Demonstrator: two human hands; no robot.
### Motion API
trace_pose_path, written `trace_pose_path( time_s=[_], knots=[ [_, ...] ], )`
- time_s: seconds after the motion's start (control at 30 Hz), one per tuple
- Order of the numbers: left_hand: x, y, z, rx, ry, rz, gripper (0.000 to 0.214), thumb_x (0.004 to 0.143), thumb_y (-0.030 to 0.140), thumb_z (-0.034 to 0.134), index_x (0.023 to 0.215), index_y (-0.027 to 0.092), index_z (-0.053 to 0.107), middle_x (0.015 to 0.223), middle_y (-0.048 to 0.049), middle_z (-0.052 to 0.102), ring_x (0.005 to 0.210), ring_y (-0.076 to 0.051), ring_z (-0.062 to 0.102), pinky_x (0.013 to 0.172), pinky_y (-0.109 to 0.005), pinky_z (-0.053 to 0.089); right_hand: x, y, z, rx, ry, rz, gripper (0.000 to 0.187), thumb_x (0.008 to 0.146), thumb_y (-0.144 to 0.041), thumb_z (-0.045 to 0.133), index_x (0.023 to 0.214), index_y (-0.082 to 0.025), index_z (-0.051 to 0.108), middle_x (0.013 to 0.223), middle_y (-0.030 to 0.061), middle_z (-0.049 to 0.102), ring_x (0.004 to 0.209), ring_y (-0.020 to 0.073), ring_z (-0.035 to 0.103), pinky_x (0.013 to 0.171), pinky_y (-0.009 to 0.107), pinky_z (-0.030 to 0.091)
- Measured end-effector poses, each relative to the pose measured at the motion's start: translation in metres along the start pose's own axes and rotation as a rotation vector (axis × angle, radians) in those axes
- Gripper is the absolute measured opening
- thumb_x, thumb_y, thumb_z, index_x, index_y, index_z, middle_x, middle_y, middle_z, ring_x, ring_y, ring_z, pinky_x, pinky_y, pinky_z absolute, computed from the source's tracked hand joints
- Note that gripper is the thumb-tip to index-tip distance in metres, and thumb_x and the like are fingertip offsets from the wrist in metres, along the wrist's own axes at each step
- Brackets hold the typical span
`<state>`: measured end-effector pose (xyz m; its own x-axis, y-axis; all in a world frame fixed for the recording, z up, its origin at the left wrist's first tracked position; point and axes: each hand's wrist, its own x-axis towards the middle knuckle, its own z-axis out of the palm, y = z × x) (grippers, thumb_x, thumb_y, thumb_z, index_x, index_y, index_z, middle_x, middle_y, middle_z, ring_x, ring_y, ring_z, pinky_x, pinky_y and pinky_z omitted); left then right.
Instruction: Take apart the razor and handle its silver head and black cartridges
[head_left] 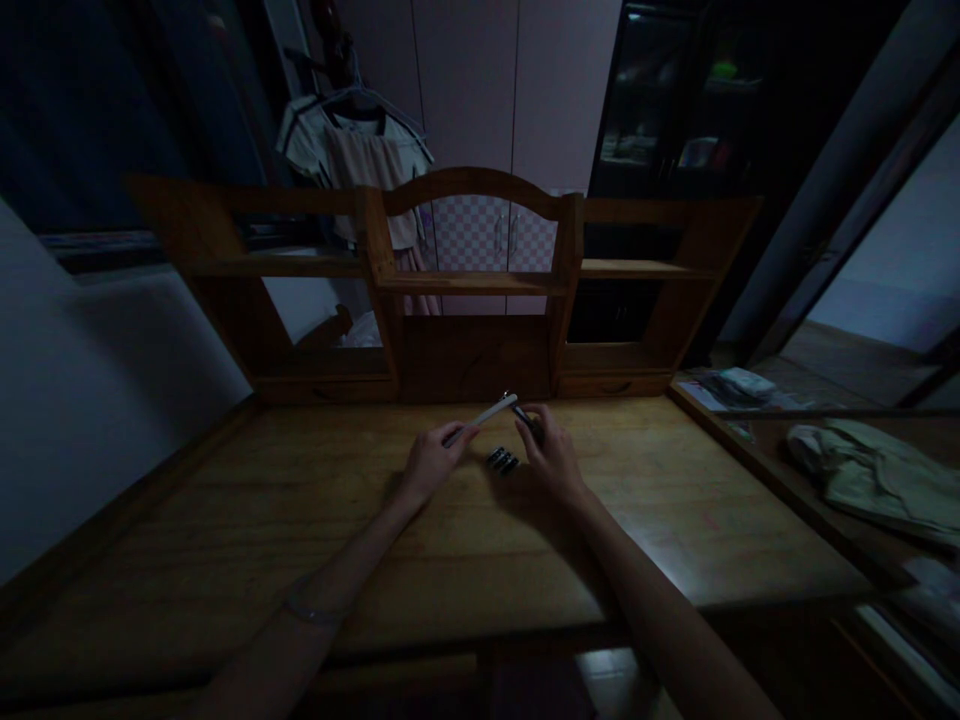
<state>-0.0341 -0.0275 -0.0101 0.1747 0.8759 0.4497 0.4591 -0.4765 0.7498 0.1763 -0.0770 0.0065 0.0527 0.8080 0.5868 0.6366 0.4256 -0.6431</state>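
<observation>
Over the middle of a wooden desk (225, 520), my left hand (431, 462) is closed round a slim white stick-shaped object (491, 412) that points up and right. My right hand (551, 455) is closed on a small dark object (525, 416) held against the white one's far end. Between the two hands, a few small dark cylinders (502, 460) lie side by side on the desk. The room is dim, so I cannot make out what the held objects are.
A wooden shelf unit (472, 290) stands along the desk's back edge. At the right, a side surface holds a crumpled cloth (870, 470) and some papers (739, 388). Clothes (367, 160) hang behind the shelf. A pale wall (82, 400) borders the left.
</observation>
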Motion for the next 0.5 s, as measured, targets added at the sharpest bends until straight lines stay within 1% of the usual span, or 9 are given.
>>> trace_pose_path(
  time_s=[0.13,0.23,0.3,0.43,0.47,0.5],
  knots=[
    [0.005,-0.012,-0.004,0.027,0.081,-0.086,0.04,0.082,0.053,0.052,0.082,0.017,0.07,0.075,-0.0034,0.068,0.069,-0.017,0.059,0.061,-0.023,0.039,0.0,0.001,0.0,-0.024,0.042,-0.018,0.029,0.095,-0.038,0.042,0.117,-0.022,0.05,0.079,0.0018,0.063,0.061,0.0155,0.057,0.056,0.024,0.036],
    [0.009,-0.013,-0.01,-0.071,0.116,-0.119,0.042,0.082,0.055,0.052,0.08,0.016,0.069,0.073,-0.0032,0.066,0.065,-0.016,0.057,0.056,-0.022,0.037,0.001,0.003,0.0,-0.052,0.055,-0.012,0.029,0.094,-0.038,0.042,0.117,-0.022,0.051,0.078,0.0021,0.063,0.061,0.0164,0.058,0.056,0.024,0.038],
    [0.008,-0.008,-0.01,-0.165,0.081,-0.12,0.044,0.082,0.056,0.051,0.081,0.016,0.069,0.068,-0.0019,0.062,0.058,-0.013,0.052,0.05,-0.021,0.034,0.001,0.005,0.0,-0.064,0.049,-0.011,0.028,0.094,-0.037,0.043,0.116,-0.022,0.052,0.079,0.0025,0.064,0.063,0.017,0.059,0.057,0.025,0.039],
    [0.005,0.0,-0.004,-0.283,-0.11,-0.134,0.045,0.078,0.057,0.056,0.08,0.015,0.07,0.056,0.0009,0.053,0.049,-0.01,0.043,0.045,-0.021,0.028,0.001,0.004,0.0,-0.036,0.037,-0.026,0.028,0.094,-0.036,0.042,0.116,-0.022,0.052,0.09,0.0047,0.067,0.073,0.0186,0.063,0.063,0.026,0.042],
    [0.005,0.0,-0.003,-0.293,-0.124,-0.155,0.045,0.077,0.057,0.057,0.08,0.015,0.07,0.055,0.0012,0.051,0.048,-0.009,0.041,0.044,-0.02,0.027,0.001,0.003,0.0,-0.031,0.037,-0.03,0.028,0.095,-0.036,0.042,0.116,-0.022,0.052,0.09,0.0048,0.067,0.074,0.0188,0.063,0.064,0.026,0.042],
    [0.005,-0.002,-0.002,-0.296,-0.112,-0.181,0.045,0.077,0.057,0.057,0.079,0.014,0.07,0.054,0.0015,0.05,0.047,-0.009,0.04,0.043,-0.02,0.027,0.001,0.002,-0.001,-0.028,0.034,-0.033,0.028,0.095,-0.036,0.042,0.116,-0.022,0.052,0.089,0.0047,0.067,0.074,0.0187,0.063,0.064,0.026,0.042]
  ],
)
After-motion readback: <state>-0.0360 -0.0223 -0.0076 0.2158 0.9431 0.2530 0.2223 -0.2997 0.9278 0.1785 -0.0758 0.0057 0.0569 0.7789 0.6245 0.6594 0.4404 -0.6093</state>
